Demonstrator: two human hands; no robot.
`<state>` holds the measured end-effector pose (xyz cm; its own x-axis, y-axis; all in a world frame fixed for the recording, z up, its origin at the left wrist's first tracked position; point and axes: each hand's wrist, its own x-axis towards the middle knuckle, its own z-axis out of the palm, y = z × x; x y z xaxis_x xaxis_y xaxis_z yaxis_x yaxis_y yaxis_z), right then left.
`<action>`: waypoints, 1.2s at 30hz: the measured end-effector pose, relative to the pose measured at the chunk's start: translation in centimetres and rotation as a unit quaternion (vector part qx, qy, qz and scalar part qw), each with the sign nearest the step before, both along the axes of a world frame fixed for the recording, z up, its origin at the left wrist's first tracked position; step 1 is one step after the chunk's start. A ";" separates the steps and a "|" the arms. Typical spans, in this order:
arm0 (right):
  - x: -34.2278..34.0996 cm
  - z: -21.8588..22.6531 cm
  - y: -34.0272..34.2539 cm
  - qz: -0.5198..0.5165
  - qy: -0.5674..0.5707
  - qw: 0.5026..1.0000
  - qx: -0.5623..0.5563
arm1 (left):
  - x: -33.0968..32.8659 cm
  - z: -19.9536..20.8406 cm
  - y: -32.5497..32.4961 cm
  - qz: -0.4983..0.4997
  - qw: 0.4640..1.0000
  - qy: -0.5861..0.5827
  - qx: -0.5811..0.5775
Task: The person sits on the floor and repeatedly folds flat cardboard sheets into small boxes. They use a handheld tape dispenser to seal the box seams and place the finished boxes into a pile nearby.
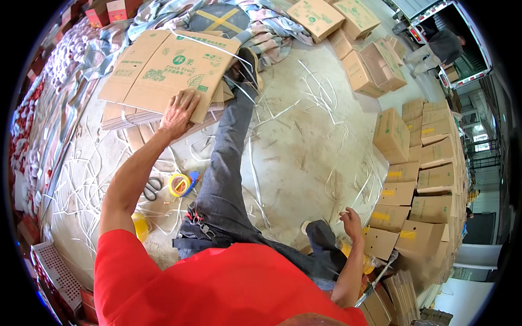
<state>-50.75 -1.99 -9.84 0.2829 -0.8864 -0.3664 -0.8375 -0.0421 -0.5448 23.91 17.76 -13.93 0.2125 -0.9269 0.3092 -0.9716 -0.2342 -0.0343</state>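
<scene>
My left hand (180,111) lies with its fingers stretched over the near edge of a flat, unfolded brown cardboard box (157,70) with green print. That box rests on a stack of other folded flat boxes (122,115), and the thumb side is partly hidden. A white plastic strap (209,44) crosses the top of the stack. Out to the right, by my bent knee, my right hand (351,221) hangs with loosely curled fingers and nothing visible in them. My outstretched leg (225,146) runs alongside the stack, its shoe against the far right side.
Black-handled scissors (153,188) and a yellow tape roll with a blue part (179,185) lie on the floor among loose white straps (253,174). Closed cartons (435,176) are piled right. Netted produce (60,46) lies left. Another person (443,46) stands by an open truck.
</scene>
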 end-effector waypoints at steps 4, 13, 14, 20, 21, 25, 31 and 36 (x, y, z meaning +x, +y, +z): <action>0.2 0.6 0.8 0.031 0.006 0.999 -0.013 | -0.7 1.1 0.2 -0.032 0.998 -0.020 0.042; 2.2 0.2 1.6 0.076 0.006 0.996 -0.044 | -0.2 6.9 -2.8 -0.110 0.988 -0.035 0.105; 2.3 0.6 1.6 0.070 0.002 0.996 -0.047 | -0.7 8.6 -3.4 -0.127 0.987 -0.061 0.075; 5.5 3.9 1.7 0.046 -0.077 0.992 -0.083 | -8.1 21.1 -9.5 -0.161 0.984 -0.077 -0.024; 6.7 4.5 1.9 0.063 -0.076 0.986 -0.137 | -10.8 22.6 -10.3 -0.211 0.970 -0.094 -0.071; 11.5 7.0 2.9 0.108 -0.087 0.909 -0.393 | -24.3 26.9 -11.7 -0.368 0.921 -0.106 -0.070; 13.8 8.5 5.0 -0.042 -0.280 0.840 -0.463 | -41.7 28.8 -13.2 -0.493 0.862 0.096 -0.060; 7.7 7.0 3.7 -0.292 -0.297 0.798 -0.435 | -45.0 21.5 -17.5 -0.534 0.808 0.246 -0.028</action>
<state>-43.09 1.73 -2.87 -0.3779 -0.7763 0.5046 -0.4573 -0.3174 -0.8308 -21.11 0.30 7.52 -0.5904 -0.6501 0.4783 -0.5132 0.7598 0.3992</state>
